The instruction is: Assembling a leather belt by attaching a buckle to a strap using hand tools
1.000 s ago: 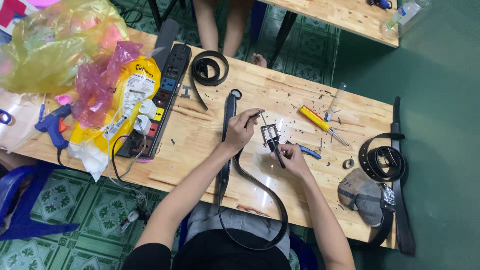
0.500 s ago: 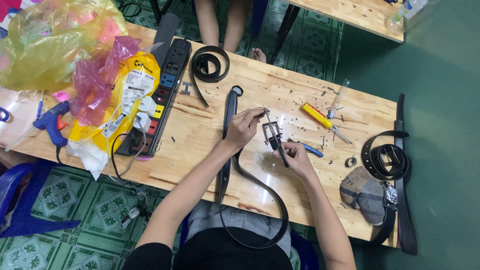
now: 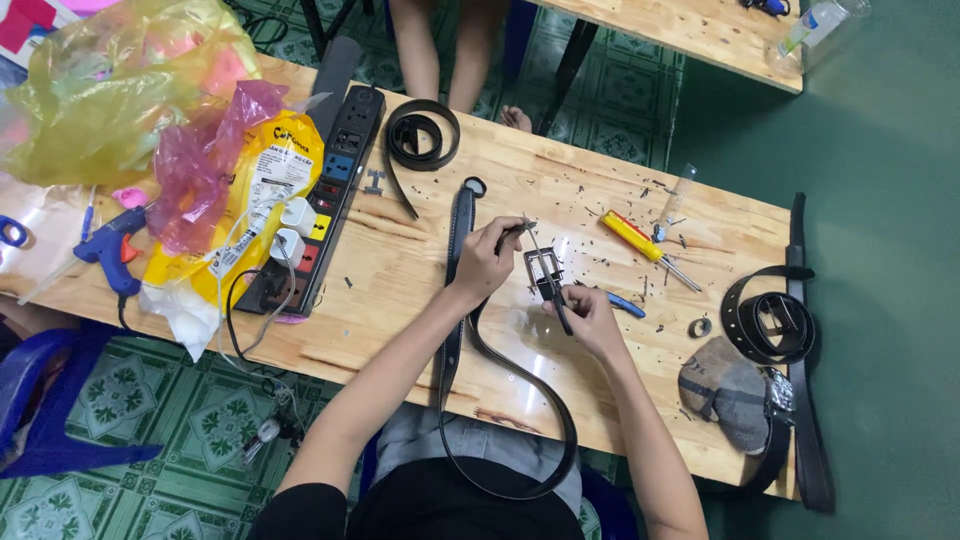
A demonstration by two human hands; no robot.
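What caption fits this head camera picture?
Two hands, left hand and right hand, work a belt buckle on a wooden table.

Wooden table (image 3: 420, 270), green tiled floor (image 3: 150, 420)

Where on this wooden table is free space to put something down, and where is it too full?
Bare wood lies between the power strip and the long belt beside the left hand, and along the near edge under the right hand. It is crowded at the plastic bags and around the coiled belt and screwdriver.
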